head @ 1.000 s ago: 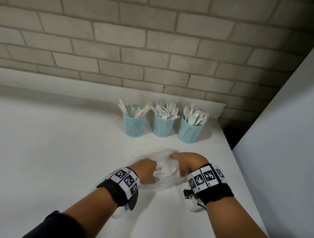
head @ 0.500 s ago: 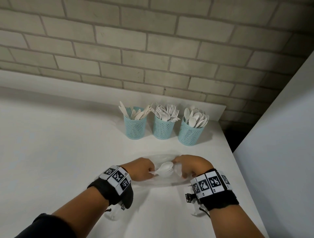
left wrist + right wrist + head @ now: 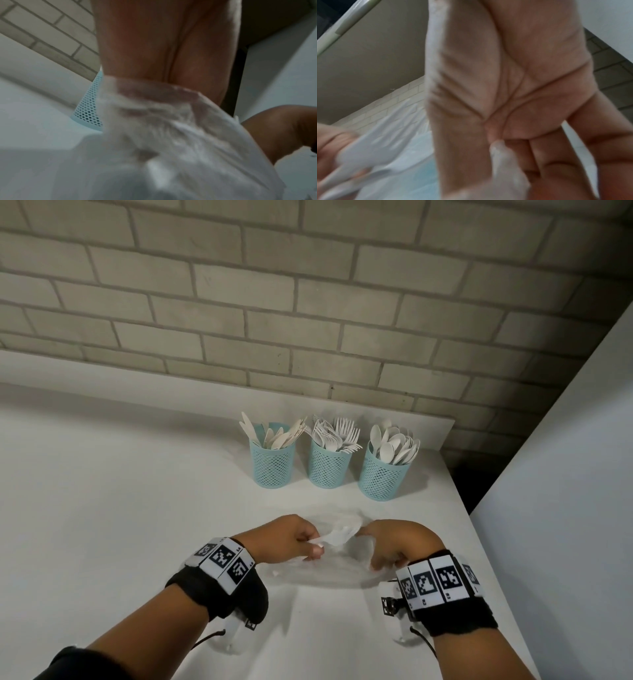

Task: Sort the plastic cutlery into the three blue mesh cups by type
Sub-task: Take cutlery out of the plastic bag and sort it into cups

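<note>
Three blue mesh cups stand in a row at the back: the left cup [image 3: 273, 463] holds knives, the middle cup [image 3: 328, 469] forks, the right cup [image 3: 383, 479] spoons. In front of them a clear plastic bag [image 3: 325, 571] lies on the white table. My left hand [image 3: 313, 544] pinches white plastic spoons [image 3: 344, 533] by their handles at the bag's mouth. My right hand [image 3: 373, 549] grips the bag's edge, and the right wrist view shows the film of the bag [image 3: 501, 155] pinched between thumb and fingers. The crumpled bag [image 3: 171, 135] fills the left wrist view.
A brick wall [image 3: 308, 302] with a low white ledge runs behind the cups. The table's right edge [image 3: 479, 542] lies close to my right hand, with a white panel [image 3: 565, 508] beyond a dark gap. Bare white tabletop [image 3: 102, 508] stretches to the left.
My hands have drawn apart. The left hand has pulled the spoons leftwards out of the bag's mouth while the right hand keeps hold of the bag.
</note>
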`<state>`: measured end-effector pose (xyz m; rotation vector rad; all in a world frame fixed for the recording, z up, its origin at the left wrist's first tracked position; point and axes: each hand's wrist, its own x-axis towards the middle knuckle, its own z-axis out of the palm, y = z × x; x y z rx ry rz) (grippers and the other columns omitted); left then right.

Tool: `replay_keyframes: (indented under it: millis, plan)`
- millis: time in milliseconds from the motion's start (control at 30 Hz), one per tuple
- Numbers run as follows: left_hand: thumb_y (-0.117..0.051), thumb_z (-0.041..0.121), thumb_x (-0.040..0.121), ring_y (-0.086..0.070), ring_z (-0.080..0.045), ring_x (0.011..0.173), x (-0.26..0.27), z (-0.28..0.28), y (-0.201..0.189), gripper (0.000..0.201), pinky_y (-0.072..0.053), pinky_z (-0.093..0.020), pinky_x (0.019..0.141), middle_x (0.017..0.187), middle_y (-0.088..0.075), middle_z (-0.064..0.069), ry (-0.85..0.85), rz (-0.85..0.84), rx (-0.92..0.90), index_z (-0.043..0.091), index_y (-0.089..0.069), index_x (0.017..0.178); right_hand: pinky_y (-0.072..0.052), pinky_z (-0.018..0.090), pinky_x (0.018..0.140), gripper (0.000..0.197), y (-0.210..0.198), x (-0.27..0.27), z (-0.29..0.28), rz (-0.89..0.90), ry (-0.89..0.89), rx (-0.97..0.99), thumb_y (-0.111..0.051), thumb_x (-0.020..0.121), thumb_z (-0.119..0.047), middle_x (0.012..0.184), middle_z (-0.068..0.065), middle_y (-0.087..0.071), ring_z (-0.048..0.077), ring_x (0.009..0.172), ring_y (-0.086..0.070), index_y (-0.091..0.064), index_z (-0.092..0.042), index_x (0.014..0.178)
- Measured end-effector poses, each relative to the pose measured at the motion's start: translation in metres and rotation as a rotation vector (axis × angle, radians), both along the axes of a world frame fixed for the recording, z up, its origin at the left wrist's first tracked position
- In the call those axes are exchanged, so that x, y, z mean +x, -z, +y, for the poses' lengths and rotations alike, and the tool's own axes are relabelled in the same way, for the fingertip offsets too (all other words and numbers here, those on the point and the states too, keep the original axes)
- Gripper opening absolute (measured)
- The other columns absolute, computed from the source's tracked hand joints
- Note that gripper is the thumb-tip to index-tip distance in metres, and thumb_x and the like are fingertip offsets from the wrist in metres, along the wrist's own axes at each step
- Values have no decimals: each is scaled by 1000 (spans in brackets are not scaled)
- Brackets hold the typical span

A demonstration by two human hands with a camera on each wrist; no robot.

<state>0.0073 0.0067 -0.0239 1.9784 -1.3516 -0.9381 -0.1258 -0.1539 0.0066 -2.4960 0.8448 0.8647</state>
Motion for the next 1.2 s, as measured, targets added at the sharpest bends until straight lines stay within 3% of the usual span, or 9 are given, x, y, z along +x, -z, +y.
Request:
replay_keyframes:
  millis: [100, 167, 300, 400, 533, 733, 900, 1067, 1200]
  plan:
    - [-66, 22, 86, -57, 1, 72, 6, 5, -5, 8, -42, -11, 73, 80, -68, 5, 16, 114, 35, 17, -70, 91, -39, 19, 48, 68, -4, -2, -6, -48, 60, 25, -57, 81, -1, 98, -3, -47, 8, 60, -52, -41, -35, 137]
    - [-66, 14, 86, -65, -5, 89, 10, 8, -7, 20, -45, -18, 88, 95, -72, 0, -22, 234, 12, 17, -69, 106, -39, 17, 48, 69, -6, -5, -6, -46, 50, 28, -58, 81, -1, 100, -4, -46, 6, 59, -51, -41, -36, 138]
    - [-59, 10, 90, -69, -7, 86, 12, 8, -14, 22, -48, -21, 79, 89, -74, 3, -139, 500, -84, 14, -64, 111, -45, 18, 61, 69, -5, -5, -3, -38, 43, 100, -68, 80, -10, 104, -7, -51, 8, 72, -54, -42, -40, 137]
    - [-53, 10, 94, -70, -10, 87, 11, 5, -19, 19, -53, -18, 78, 95, -74, -1, -210, 604, -163, 14, -64, 109, -44, 25, 91, 65, -11, -2, -3, -70, -21, 89, -75, 76, -30, 136, -8, -47, 15, 112, -53, -46, -41, 133]
    - [-56, 9, 92, -71, -10, 80, 10, -1, -27, 17, -54, -17, 70, 90, -74, -1, -316, 663, -247, 12, -66, 105, -34, 28, 106, 54, -30, 4, -6, -330, -34, 34, -70, 80, -36, 143, -6, -45, 18, 129, -43, -51, -37, 131]
    - [-62, 9, 87, -70, -8, 73, 7, -11, -36, 18, -54, -17, 64, 83, -75, -2, -403, 742, -283, 9, -67, 104, -45, 38, 100, 62, -53, 19, 11, -930, 276, 388, -57, 90, -36, 126, 4, -60, 17, 116, -56, -30, -25, 144]
    - [-61, 10, 89, -69, -6, 72, -1, -15, -38, 21, -54, -16, 63, 86, -74, -3, -370, 726, -248, 6, -67, 108, -51, 30, 85, 69, -41, 35, 18, -1048, 292, 485, -62, 89, -17, 101, 5, -69, 15, 94, -64, -22, -24, 146]
    - [-58, 17, 91, -66, -11, 77, -3, -14, -41, 19, -54, -17, 69, 88, -73, -3, -335, 727, -241, 11, -68, 106, -55, 21, 68, 69, -36, 40, 14, -1118, 352, 680, -62, 84, 4, 97, 12, -68, 15, 80, -65, -35, -31, 136]
    - [-53, 20, 94, -69, -12, 76, -3, -12, -42, 19, -55, -23, 75, 89, -73, -3, -293, 728, -234, 14, -67, 104, -52, 19, 58, 52, -38, 41, 9, -1092, 312, 666, -61, 83, 7, 88, 2, -61, 11, 74, -61, -52, -21, 126]
